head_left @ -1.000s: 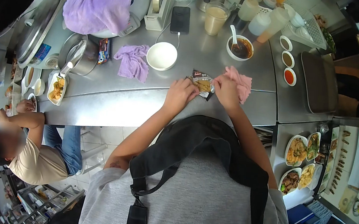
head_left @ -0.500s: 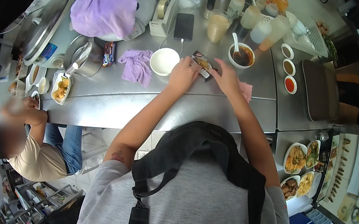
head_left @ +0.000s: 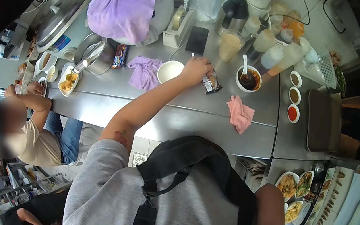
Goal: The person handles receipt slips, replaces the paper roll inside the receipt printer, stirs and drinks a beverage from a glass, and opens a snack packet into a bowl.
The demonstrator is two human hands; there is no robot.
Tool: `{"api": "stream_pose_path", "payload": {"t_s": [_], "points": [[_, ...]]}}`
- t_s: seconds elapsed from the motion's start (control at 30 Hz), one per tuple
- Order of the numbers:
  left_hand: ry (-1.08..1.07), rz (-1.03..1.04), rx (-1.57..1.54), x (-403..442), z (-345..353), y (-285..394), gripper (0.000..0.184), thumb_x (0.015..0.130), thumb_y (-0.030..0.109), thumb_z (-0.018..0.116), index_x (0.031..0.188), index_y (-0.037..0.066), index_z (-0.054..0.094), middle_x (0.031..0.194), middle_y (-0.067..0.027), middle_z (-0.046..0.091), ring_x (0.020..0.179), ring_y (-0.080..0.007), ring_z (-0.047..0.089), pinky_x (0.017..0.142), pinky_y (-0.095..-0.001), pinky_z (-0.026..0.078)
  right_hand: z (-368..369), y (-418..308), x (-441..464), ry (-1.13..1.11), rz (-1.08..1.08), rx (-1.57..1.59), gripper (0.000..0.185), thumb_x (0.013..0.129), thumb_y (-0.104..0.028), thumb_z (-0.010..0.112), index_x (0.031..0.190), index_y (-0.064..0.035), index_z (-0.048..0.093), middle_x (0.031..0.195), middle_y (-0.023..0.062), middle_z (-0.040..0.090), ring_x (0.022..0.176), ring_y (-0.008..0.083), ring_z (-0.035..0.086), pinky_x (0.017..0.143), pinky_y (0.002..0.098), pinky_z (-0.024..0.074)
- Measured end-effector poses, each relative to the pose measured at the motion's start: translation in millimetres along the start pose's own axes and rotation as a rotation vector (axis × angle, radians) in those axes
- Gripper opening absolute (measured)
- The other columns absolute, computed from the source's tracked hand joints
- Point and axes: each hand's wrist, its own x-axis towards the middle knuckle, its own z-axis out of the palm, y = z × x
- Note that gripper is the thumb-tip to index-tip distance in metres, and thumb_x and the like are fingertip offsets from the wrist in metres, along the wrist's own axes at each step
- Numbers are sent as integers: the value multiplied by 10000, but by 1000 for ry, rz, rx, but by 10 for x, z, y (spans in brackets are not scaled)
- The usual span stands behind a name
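My left hand [head_left: 197,72] is closed over the upper left end of a dark snack packet [head_left: 212,84] on the steel counter. Its curled fingers cover part of the wrapper. Beside that wrist stands a white bowl [head_left: 170,71], partly hidden by my forearm. A black phone [head_left: 196,41] lies beyond my fingers with a white cable at its end. My right arm is bent back along my side at the lower right, blurred, and its hand is out of sight. To the packet's right is a bowl of dark sauce [head_left: 255,85] with a white spoon.
A pink cloth [head_left: 239,114] and a purple cloth [head_left: 143,73] lie on the counter. A glass of milky drink [head_left: 231,46] and several squeeze bottles [head_left: 272,57] stand behind. Sauce cups [head_left: 295,96] and a brown tray [head_left: 322,122] are right. Another person [head_left: 44,141] sits left.
My right hand has left the packet and drawn back down to the right, out of view. My left hand stays at the packet. The pink cloth is now uncovered, and the view has shifted.
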Motion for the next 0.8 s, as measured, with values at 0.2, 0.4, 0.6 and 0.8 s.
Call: {"api": "stream_pose_path", "payload": {"t_s": [0.2, 0.4, 0.6, 0.8], "points": [[9, 182, -8, -69, 33, 38, 277, 628, 132, 727, 893, 216, 722, 992, -20, 576, 1032, -219, 519, 845, -359, 411, -180, 93, -270, 89, 83, -39, 210, 926, -180, 596, 998, 18, 612, 858, 48, 631, 717, 105, 554, 644, 283, 462], [92, 173, -54, -174, 7, 269, 233, 663, 201, 751, 893, 181, 720, 995, -32, 567, 1067, -220, 519, 880, -368, 421, -424, 2373, -1236, 192, 1011, -582, 216, 887, -212, 643, 897, 3, 621, 767, 89, 626, 617, 173, 572, 582, 310, 465], [20, 110, -123, -172, 192, 278, 216, 691, 247, 753, 878, 153, 701, 993, -53, 589, 1049, -234, 549, 858, -394, 445, -401, 3125, -1881, 253, 970, -722, 219, 802, -257, 717, 822, -43, 672, 766, 101, 659, 679, 227, 648, 649, 344, 512], [77, 94, -108, -200, 189, 334, 205, 689, 277, 762, 840, 150, 706, 955, -53, 601, 1041, -235, 567, 850, -402, 468, -399, 3215, -1925, 168, 1058, -892, 187, 793, -257, 689, 818, -72, 703, 786, 89, 695, 707, 224, 673, 676, 351, 518]]}}
